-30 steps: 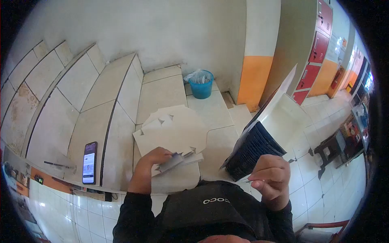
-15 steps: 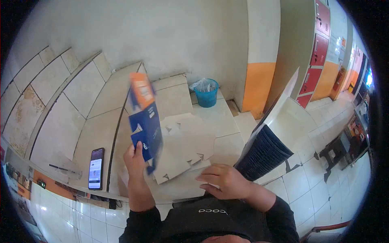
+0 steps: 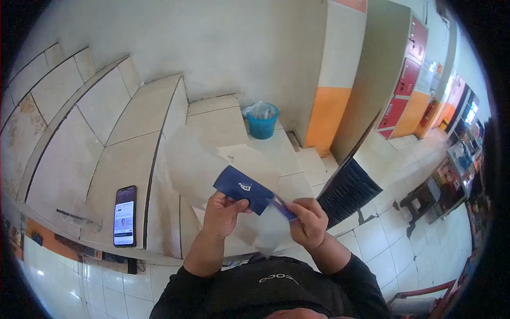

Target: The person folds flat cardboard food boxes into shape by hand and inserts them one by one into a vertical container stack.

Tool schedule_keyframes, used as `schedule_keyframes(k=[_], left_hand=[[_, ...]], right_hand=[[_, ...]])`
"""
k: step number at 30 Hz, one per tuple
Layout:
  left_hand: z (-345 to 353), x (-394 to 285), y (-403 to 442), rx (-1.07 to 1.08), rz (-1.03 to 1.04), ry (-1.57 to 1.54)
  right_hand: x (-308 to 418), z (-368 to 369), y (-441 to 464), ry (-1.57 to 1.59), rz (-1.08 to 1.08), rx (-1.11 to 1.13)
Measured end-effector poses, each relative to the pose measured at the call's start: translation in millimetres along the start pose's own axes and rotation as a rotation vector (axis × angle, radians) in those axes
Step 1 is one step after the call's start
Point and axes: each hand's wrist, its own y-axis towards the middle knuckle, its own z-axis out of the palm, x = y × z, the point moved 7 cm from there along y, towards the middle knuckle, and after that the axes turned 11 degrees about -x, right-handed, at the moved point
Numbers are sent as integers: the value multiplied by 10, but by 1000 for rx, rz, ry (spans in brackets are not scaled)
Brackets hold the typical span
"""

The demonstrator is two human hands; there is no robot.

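Observation:
My left hand [image 3: 223, 213] grips the lower left part of a blue printed cardboard sheet [image 3: 247, 189], thumb in front. At the sheet's right end, my right hand [image 3: 309, 222] pinches a narrow blue flap. A broad pale part of the cardboard spreads behind and above the hands, blurred by motion. Under it, flat pale cardboard pieces [image 3: 247, 157] lie on the tiled step, partly hidden. To the right of my right hand stands a stack of dark blue folded cardboard [image 3: 350, 190], leaning at a tilt.
A phone [image 3: 125, 217] with a lit screen lies on the tiled ledge at the left. A blue bucket [image 3: 263, 125] with a plastic bag stands by the wall. Red lockers [image 3: 408, 76] are at the upper right, and a dark stool [image 3: 419, 202] is at the right.
A blue cardboard sheet was lifted in my left hand and has come down between both hands. My right hand has moved from the stack to the sheet's right end and now pinches it.

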Motion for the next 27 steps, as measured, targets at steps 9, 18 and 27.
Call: schedule_keyframes(k=[9,18,27], left_hand=[[252,215,-15,-93,159,77],[142,162,-14,53,7,48],[-255,500,-207,478,-481,565]], right_hand=[[11,233,-11,-310,-76,219],[-63,616,-66,-76,31,392],[-508,810,199,-21,336,334]])
